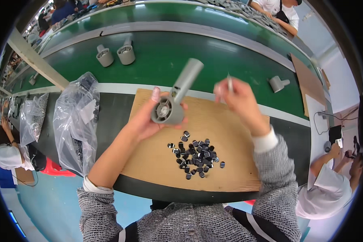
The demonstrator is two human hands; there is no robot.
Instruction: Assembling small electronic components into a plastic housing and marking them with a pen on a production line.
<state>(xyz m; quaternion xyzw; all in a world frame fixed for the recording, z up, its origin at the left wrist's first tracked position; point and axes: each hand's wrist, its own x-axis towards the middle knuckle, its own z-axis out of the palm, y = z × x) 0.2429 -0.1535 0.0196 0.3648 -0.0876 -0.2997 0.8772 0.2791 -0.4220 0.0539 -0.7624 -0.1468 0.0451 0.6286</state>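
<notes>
The grey fan body (176,94) points up and to the right, its long axis slanting from the lower left, where the round housing (167,111) sits, to the upper right, where the tube-shaped handle (190,73) ends, away from the person. The open face of the housing, with its spokes and central hub, is turned toward the wearer and somewhat to the left. The fan body is held above the far part of a brown cardboard sheet (230,151), raised clear of it. Its housing lies in the left hand (146,117), which is curled around it: the thumb stands up along the left side, and fingertips show past the right side, while the handle extends freely beyond the grip. The right hand (242,99) is well apart from the fan body, to its right, with the thumb and fingers pinched together on a slim pale piece (230,84); blur hides what that piece is. Nearer the wearer, small dark pieces (197,153) lie in a loose heap on the cardboard, which rests on the dark tabletop (117,107). A clear plastic bag (78,117) lies to the left, and beyond, on a green belt (157,60), stand two more grey fan bodies (126,54).
</notes>
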